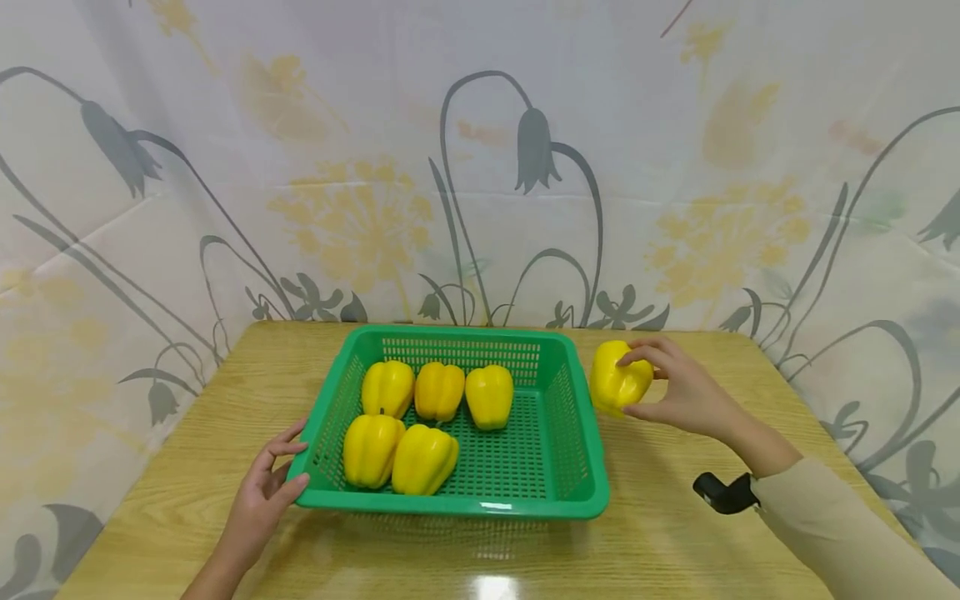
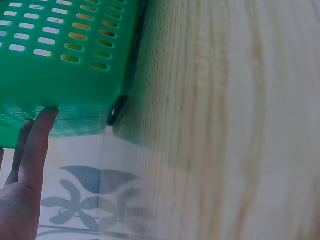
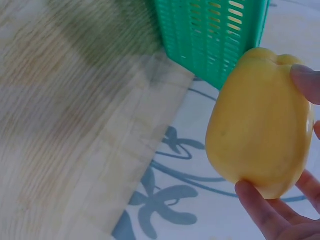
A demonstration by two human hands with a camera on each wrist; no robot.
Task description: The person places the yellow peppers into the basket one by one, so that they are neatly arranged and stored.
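My right hand [image 1: 678, 387] pinches a yellow bell pepper [image 1: 617, 379] between thumb and fingers, just beyond the right rim of the green basket [image 1: 465, 506]. In the right wrist view that pepper [image 3: 260, 125] appears raised off the wooden surface, beside the basket's perforated side [image 3: 210, 30]. Inside the basket, several more yellow bell peppers [image 1: 425, 460] sit in two rows toward the left. My left hand [image 1: 264, 483] touches the basket's left side near the front corner. The left wrist view shows its fingers [image 2: 37, 145] fairly straight against the green wall.
The basket stands on a wooden table [image 1: 660, 533]. Behind it hangs a floral-patterned cloth [image 1: 480, 167], reaching round both sides. A black band [image 1: 726, 493] is on the right wrist, by a beige sleeve [image 1: 832, 525].
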